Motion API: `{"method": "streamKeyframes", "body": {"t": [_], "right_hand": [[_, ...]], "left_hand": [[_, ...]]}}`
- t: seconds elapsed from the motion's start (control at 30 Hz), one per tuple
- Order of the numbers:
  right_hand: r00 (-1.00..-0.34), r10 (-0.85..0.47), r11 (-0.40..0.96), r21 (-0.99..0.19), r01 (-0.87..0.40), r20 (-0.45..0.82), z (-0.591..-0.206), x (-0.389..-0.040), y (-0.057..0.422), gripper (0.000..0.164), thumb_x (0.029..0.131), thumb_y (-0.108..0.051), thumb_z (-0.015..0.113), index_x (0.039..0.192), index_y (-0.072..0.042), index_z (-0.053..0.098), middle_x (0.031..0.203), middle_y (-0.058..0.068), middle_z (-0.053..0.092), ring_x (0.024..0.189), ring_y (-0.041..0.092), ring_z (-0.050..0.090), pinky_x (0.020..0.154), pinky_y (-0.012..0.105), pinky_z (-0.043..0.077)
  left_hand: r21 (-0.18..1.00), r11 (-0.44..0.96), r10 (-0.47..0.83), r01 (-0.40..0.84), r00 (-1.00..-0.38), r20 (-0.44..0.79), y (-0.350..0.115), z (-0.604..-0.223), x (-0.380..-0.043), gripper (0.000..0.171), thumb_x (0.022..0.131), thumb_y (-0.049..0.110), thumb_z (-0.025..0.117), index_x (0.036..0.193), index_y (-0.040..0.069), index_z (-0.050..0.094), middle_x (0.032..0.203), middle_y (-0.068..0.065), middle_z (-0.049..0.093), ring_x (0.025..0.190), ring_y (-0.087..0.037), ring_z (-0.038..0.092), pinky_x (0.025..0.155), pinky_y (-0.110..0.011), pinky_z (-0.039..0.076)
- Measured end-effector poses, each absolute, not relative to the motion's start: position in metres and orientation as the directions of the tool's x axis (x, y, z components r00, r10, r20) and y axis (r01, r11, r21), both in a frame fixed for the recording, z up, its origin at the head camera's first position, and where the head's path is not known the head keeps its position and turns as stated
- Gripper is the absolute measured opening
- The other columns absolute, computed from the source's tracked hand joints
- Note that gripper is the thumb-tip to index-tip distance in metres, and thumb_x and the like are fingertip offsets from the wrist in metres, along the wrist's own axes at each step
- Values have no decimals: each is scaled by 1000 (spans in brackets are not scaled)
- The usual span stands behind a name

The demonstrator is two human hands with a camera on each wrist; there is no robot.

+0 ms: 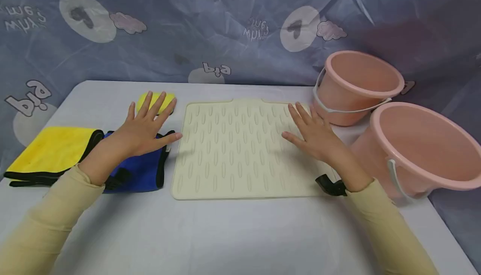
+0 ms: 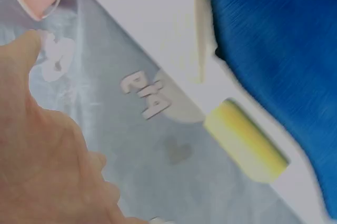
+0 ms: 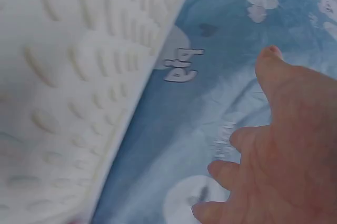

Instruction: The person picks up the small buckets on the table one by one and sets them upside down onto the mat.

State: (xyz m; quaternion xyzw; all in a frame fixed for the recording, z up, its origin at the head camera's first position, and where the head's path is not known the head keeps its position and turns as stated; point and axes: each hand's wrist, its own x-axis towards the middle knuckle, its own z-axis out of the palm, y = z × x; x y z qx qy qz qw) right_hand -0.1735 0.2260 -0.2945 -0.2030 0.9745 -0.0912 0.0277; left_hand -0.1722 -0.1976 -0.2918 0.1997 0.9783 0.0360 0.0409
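Spread left hand [image 1: 142,129] hangs near blue cloth [image 1: 146,170], spread right hand [image 1: 313,135] near pink buckets [image 1: 379,158].

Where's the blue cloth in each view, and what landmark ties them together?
Head: blue cloth, left of centre.
Left wrist: fills the upper right.
Right wrist: not in it.
Shared landmark: the "pig" lettering beyond the table's back edge.

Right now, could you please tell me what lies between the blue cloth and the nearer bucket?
In the head view, the mat lies between the blue cloth and the nearer bucket, with the right hand over its right side.
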Motion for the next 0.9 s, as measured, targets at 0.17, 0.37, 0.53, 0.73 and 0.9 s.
{"method": "streamKeyframes", "body": {"t": [0.17,0.37,0.53,0.73,0.9], "right_hand": [[-895,-435,881,-160,-446,101,-261,-158,227,78,95,-52,44,152,-20,1,155,9,-2,138,34,-6,105,58,0],[-868,-432,859,-182,-479,246,-218,-128,241,70,95,-34,54,152,-22,14,155,7,5,139,29,1,107,55,7],[-864,-336,854,-266,-447,374,-209,-106,261,57,96,-15,55,147,-22,32,152,8,23,134,36,23,102,59,20],[-799,-299,812,-301,-500,521,-215,-92,288,44,96,-8,51,140,-11,46,142,9,41,131,13,32,108,31,20],[-671,-347,791,-180,-585,656,-224,-88,307,36,100,-17,44,125,4,57,130,-2,52,122,0,39,101,18,26]], "left_hand": [[68,896,440,439,-898,6,-192,-262,-167,91,89,67,38,150,20,-10,153,-9,-19,132,-27,-27,99,-60,-17],[167,826,524,538,-843,125,-186,-240,-150,89,91,57,47,150,24,-10,153,-3,-17,135,-24,-23,103,-57,-11],[318,713,559,625,-780,282,-181,-241,-137,87,92,42,57,151,25,-4,154,0,-11,137,-21,-17,107,-50,-7],[499,608,503,618,-786,360,-177,-264,-129,84,91,30,62,151,27,5,155,5,-4,139,-18,-9,106,-56,8],[581,551,491,599,-796,355,-173,-289,-124,82,91,24,64,152,24,10,155,4,2,140,-19,0,105,-57,14]]}}
